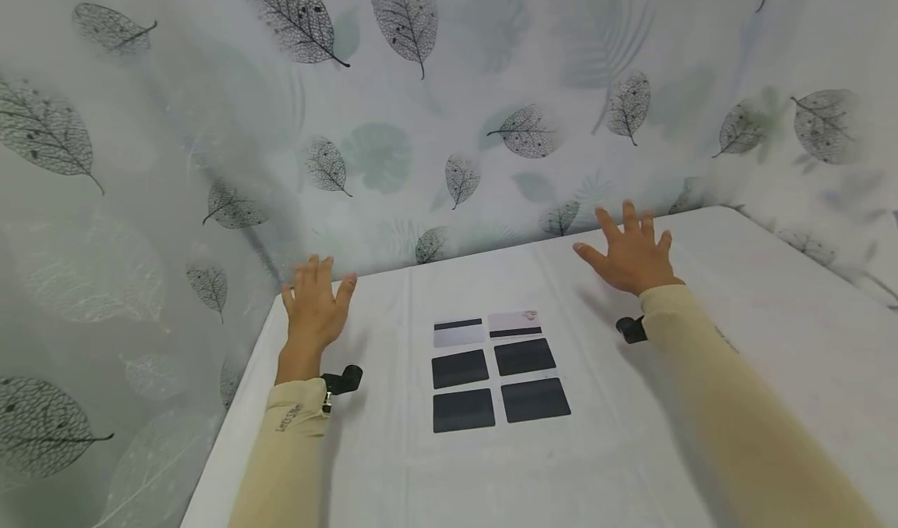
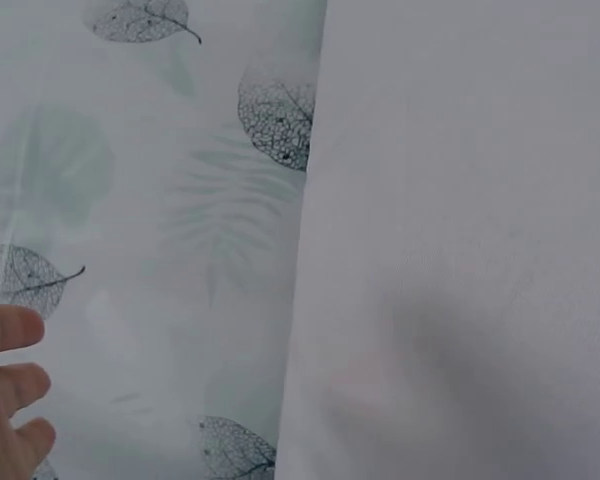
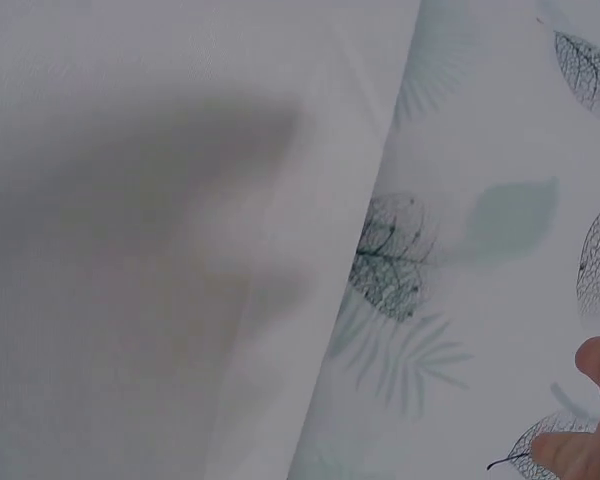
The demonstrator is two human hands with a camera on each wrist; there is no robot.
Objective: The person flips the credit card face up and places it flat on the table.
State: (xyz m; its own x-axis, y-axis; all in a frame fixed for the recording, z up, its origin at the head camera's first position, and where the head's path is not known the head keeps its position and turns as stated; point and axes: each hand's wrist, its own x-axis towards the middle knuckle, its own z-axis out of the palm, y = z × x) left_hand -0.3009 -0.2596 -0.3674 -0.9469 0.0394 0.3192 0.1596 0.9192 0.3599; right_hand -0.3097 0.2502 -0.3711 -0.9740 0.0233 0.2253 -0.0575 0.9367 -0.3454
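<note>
Your left hand (image 1: 314,313) and right hand (image 1: 631,259) are spread, grip empty, six cards (image 1: 525,356) lying flat on the worktop (image 1: 491,481) between your sleeves (image 1: 730,388); one dragging inward could skew the rows.

A white-topped table (image 1: 772,317) stood before a sheet-like backdrop (image 1: 421,115) printed with dark skeleton leaves (image 1: 529,132) and pale green foliage (image 1: 379,157). The backdrop extended along both sides. Lighting was soft and diffuse.

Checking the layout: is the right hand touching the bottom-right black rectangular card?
Apart: the head view shows white tabletop between the right hand and that card.
</note>
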